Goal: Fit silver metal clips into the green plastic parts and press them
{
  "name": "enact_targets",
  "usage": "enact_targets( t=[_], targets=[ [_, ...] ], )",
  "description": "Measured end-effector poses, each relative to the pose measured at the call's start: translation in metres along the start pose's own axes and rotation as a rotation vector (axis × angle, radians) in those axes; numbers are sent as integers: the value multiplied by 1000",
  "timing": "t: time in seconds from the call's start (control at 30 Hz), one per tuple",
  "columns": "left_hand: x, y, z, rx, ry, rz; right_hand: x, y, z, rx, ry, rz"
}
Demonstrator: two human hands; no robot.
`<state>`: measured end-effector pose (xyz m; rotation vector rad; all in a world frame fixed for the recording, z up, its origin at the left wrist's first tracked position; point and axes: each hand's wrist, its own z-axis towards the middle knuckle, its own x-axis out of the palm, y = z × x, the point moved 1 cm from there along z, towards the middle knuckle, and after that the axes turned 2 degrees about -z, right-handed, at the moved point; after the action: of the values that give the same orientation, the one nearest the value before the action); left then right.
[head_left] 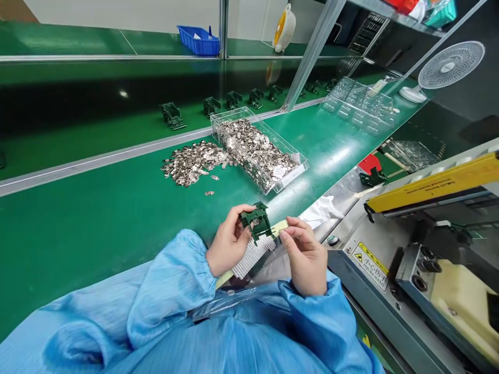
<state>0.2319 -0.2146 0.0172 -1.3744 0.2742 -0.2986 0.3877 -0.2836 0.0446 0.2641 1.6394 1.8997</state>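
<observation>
My left hand point(229, 244) grips a dark green plastic frame point(257, 221) between thumb and fingers, holding it up in front of my body. Close by on the right, my right hand point(306, 254) is closed in a pinch, its thumb and fingertips beside the frame's thin prongs. Whatever the pinch holds is too small or hidden to make out. Under the frame lies a white ridged sheet point(253, 257) with a pale yellow edge, partly covered by my left hand.
A clear tray point(302, 169) full of small metal pieces stands ahead, with a loose pile point(191, 162) left of it. Several green frames point(171, 115) line the back ledge. At right is a machine with a hand-injury warning label point(370, 264). Clear trays point(358, 104) sit farther off.
</observation>
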Motion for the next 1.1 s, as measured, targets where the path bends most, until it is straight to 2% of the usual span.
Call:
enact_targets(
  t=[0.3,0.7,0.9,1.1],
  targets=[
    [0,-2,0,6,32,33,19,0,-1,-32,80,-34],
    [-1,-4,-2,26,82,38,35,1,-1,-150,89,-191],
    [-1,-2,-5,40,84,100,38,-1,-3,-92,64,-156],
    [-1,-3,-9,52,106,37,41,-8,-3,111,109,174]
  ],
)
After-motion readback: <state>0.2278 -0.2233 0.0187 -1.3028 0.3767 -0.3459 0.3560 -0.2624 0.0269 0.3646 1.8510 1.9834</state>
